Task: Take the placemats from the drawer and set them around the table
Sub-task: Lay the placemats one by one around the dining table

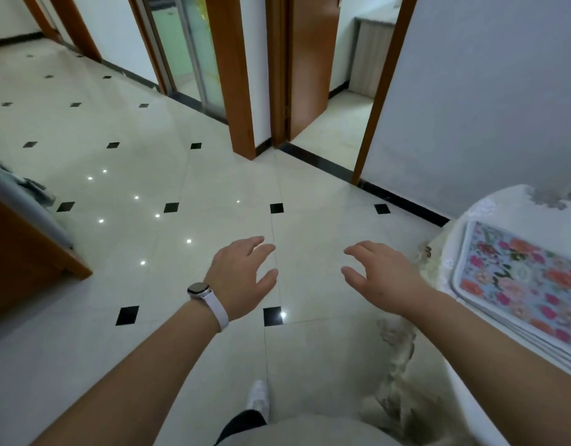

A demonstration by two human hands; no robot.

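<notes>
Two hands were out, the left hand (242,272) and the right hand (380,275), both left of the table (490,204). One floral placemat (522,281) lay on that table. One watch (199,290) sat farther left, and one white shoe (258,397) below.

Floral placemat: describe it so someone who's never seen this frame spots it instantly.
Start at the round table with the pale lace cloth at the right edge of the view. On its near side lies a rectangular placemat, just right of the right hand. It is the only brightly coloured thing there: pink and orange flowers on light blue, with a white border.
</notes>
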